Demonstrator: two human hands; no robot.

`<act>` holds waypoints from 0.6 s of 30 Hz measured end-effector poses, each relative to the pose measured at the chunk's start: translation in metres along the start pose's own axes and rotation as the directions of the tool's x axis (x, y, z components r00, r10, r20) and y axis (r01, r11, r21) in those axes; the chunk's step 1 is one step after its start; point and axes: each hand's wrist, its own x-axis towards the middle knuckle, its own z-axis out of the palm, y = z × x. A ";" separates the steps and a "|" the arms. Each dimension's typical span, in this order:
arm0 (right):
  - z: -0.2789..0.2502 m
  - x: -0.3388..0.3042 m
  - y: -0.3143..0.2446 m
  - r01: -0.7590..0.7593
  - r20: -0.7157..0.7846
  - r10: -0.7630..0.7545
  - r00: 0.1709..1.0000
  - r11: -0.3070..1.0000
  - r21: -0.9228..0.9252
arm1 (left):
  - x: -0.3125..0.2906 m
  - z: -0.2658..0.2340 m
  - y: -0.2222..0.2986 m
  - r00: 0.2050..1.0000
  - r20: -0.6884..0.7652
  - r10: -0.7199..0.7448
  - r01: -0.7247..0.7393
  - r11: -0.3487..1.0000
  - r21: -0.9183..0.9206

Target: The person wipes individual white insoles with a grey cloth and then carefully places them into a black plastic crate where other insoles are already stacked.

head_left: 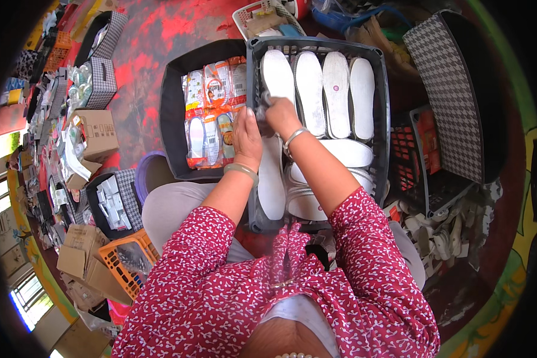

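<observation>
White insoles [338,113] stand and lie closely packed in a dark plastic crate [386,89] in front of me; one of them carries a small pink round mark. My right hand [282,116] is over the crate's left part, fingers closed on a small grey crumpled thing [262,106] that looks like a rag, blurred by motion. Beneath that hand, a long insole [271,182] runs along the crate's left side. My left hand [247,140] is at the crate's left wall, fingers stretched out and close together, holding nothing that I can see.
A black fabric bin [176,128] with insoles in orange and clear packets touches the crate's left side. Houndstooth-patterned boxes [444,83] and another black crate [420,161] stand at right. Cardboard boxes [98,131] and an orange basket [128,259] line the left.
</observation>
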 end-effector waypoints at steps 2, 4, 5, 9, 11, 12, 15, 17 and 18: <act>0.001 0.030 -0.001 0.139 -0.214 -0.093 0.972 0.968 0.211 | -0.001 -0.001 -0.002 1.000 0.003 0.000 0.000 1.000 -0.011; 0.012 0.062 -0.003 0.169 -0.236 -0.106 0.966 0.949 0.267 | 0.000 0.000 0.003 1.000 0.004 0.023 -0.023 1.000 -0.016; 0.023 0.079 0.004 0.145 -0.298 -0.068 0.952 0.958 0.246 | 0.002 0.000 0.013 0.999 0.024 0.048 -0.048 0.999 0.004; 0.027 0.059 0.003 0.075 -0.182 -0.046 0.982 0.985 0.158 | 0.001 -0.003 0.007 1.000 -0.001 -0.023 0.023 0.997 -0.072; 0.018 0.035 -0.006 -0.001 -0.102 0.018 0.995 0.986 0.166 | 0.000 -0.003 0.000 0.997 -0.031 -0.064 0.058 0.985 -0.160; 0.016 0.021 -0.007 -0.044 -0.068 0.056 0.996 0.985 0.165 | 0.000 -0.002 0.000 0.995 -0.031 -0.095 0.087 0.975 -0.207; 0.018 -0.008 -0.014 -0.140 -0.103 0.153 0.983 0.982 0.128 | 0.005 -0.005 0.011 0.984 0.025 -0.175 0.174 0.936 -0.307; 0.020 -0.023 -0.016 -0.173 -0.107 0.178 0.978 0.983 0.054 | 0.004 0.000 0.003 0.984 0.010 -0.176 0.169 0.927 -0.334; 0.017 -0.032 -0.019 -0.157 -0.039 0.157 0.987 0.988 0.004 | 0.005 0.001 0.001 0.984 -0.002 -0.176 0.164 0.923 -0.349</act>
